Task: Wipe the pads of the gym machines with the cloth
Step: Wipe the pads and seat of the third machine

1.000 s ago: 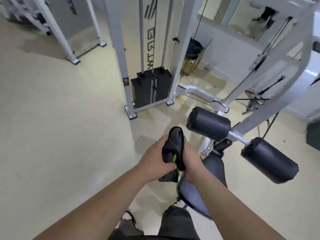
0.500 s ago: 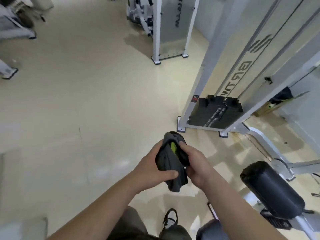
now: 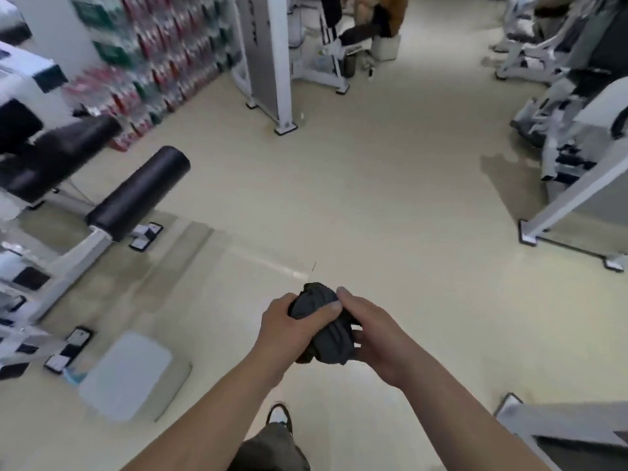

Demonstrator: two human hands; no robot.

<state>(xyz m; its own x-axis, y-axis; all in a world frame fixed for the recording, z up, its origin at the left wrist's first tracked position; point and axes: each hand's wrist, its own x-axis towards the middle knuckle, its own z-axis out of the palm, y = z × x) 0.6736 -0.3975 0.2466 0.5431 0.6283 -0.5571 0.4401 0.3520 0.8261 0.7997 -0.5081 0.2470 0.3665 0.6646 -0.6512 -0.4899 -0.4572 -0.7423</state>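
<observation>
A bunched dark grey cloth hangs between both hands over the open floor, low in the middle of the head view. My left hand grips its upper left side with the thumb laid across the top. My right hand holds the cloth's right side, fingers curled under it. A black roller pad on a white machine arm stands to the left, well apart from the hands. Behind it, at the far left, lies a second black pad.
Cream floor stretches ahead. A white machine frame stands at the back centre, more white machines on the right, and a frame foot juts in mid right. Stacked bottle packs line the back left. A pale platform sits lower left.
The view has swung left, away from the weight stack and its roller pads, to the open floor and a different machine on the left. Both hands still hold the cloth, now more bunched.
</observation>
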